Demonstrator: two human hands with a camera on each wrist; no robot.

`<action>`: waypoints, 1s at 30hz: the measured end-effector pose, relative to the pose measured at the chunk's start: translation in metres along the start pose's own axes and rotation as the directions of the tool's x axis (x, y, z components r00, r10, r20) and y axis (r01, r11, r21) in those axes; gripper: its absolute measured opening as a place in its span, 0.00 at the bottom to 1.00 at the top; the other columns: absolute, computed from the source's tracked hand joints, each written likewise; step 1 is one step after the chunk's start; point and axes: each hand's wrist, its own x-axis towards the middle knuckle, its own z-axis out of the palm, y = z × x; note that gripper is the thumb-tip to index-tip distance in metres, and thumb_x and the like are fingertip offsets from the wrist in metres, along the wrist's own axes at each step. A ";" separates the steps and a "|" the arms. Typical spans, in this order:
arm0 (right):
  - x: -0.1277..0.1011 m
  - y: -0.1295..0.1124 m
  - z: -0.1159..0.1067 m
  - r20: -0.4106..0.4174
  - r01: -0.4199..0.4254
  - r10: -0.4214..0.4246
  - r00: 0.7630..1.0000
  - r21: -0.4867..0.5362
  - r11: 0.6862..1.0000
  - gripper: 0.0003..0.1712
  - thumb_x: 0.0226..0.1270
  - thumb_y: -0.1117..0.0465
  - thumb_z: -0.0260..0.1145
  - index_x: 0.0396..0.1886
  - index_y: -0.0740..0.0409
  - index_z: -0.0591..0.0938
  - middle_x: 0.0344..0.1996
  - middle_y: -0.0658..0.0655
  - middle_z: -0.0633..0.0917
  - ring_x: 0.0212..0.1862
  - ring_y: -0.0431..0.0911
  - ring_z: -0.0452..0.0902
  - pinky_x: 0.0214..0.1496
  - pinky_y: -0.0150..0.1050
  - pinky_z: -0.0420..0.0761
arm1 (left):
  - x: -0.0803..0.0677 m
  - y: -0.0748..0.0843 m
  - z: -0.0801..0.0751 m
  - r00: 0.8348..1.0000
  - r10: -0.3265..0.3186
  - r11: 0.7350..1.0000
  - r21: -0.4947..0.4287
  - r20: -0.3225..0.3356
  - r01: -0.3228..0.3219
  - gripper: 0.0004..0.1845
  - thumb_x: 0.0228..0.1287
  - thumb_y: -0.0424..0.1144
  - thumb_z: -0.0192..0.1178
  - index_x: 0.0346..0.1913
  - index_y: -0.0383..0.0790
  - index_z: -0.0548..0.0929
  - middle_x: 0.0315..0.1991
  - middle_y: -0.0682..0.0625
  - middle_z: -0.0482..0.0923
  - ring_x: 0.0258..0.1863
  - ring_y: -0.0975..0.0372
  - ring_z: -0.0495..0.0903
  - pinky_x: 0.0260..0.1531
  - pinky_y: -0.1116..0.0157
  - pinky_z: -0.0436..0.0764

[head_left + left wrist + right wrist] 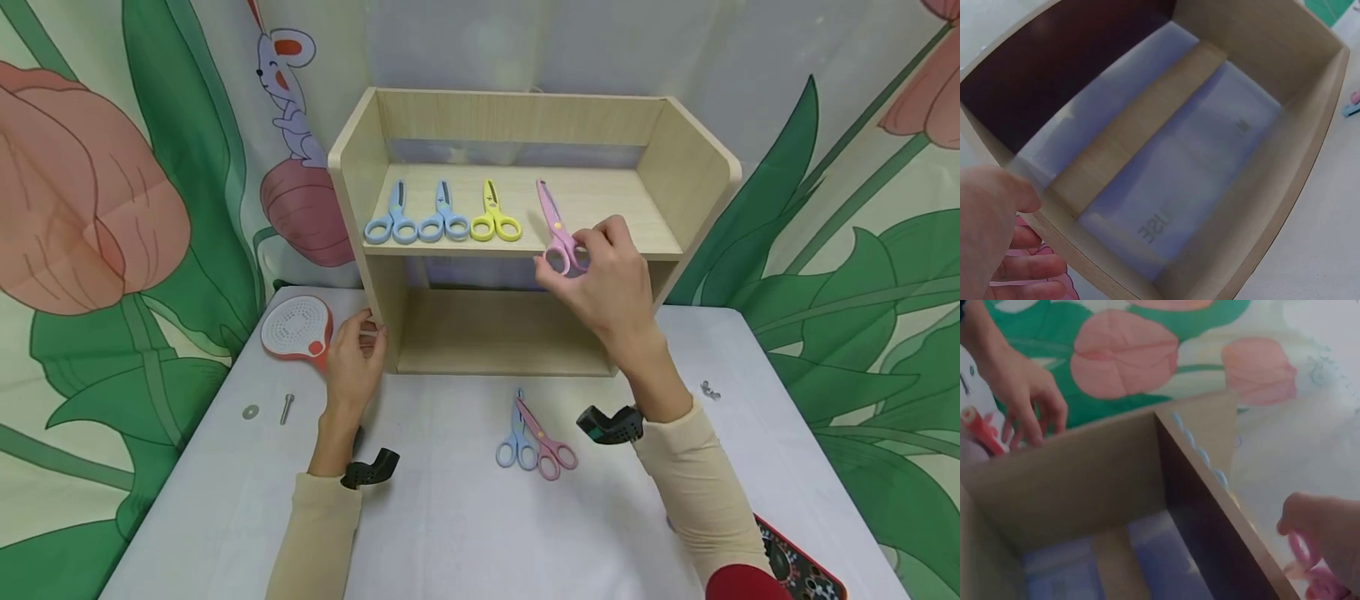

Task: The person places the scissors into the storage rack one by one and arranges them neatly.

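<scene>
- The pink scissors [557, 232] are pinched at their handle loops by the curled fingers [600, 242] of the right hand [607, 283]; the blades lie on the upper board of the wooden shelf [697, 179], while the handles overhang its front edge.
- The left side panel of the shelf is steadied by the left hand [354, 360], whose thumb and fingers are wrapped round its front edge.
- Two blue scissors [392, 218] and a yellow pair [494, 218] are lined up on the same board, just beside the pink pair.
- A further blue and pink pair [534, 440] lie crossed on the table [450, 533] in front of the shelf.
- Risk, as judged: with the loops past the edge, the pink scissors could tip off if released there.
- Risk, as judged: the slanted blades could be swung into the yellow pair, so that the row is disturbed.
- Risk, as judged: the shelf could be shifted if the left hand's hold is slackened.
</scene>
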 end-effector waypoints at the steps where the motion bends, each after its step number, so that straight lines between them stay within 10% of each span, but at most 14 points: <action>1: 0.006 0.002 0.001 0.029 -0.022 0.023 0.999 -0.023 0.999 0.29 0.55 0.45 0.69 0.37 0.71 0.84 0.36 0.64 0.76 0.29 0.54 0.73 0.30 0.46 0.79 | 0.000 0.000 0.000 1.000 -0.004 1.000 0.002 0.002 0.004 0.19 0.67 0.35 0.63 0.58 0.29 0.78 0.44 0.36 0.82 0.37 0.48 0.87 0.39 0.52 0.89; 14: 0.046 0.011 -0.001 0.383 -0.137 0.149 0.912 -0.057 0.989 0.36 0.62 0.37 0.70 0.40 0.70 0.85 0.43 0.66 0.77 0.47 0.57 0.73 0.50 0.54 0.78 | 0.000 -0.001 0.002 1.000 -0.007 1.000 -0.002 0.006 0.007 0.19 0.67 0.35 0.64 0.58 0.30 0.78 0.43 0.35 0.81 0.37 0.48 0.88 0.39 0.52 0.89; 30: 0.052 0.020 0.000 0.480 -0.089 0.052 0.876 0.056 0.994 0.32 0.69 0.46 0.66 0.64 0.63 0.79 0.50 0.63 0.75 0.50 0.54 0.69 0.49 0.47 0.73 | 0.000 -0.003 0.002 1.000 -0.010 1.000 -0.004 0.008 0.010 0.19 0.67 0.35 0.63 0.57 0.30 0.78 0.44 0.35 0.82 0.37 0.48 0.87 0.39 0.52 0.89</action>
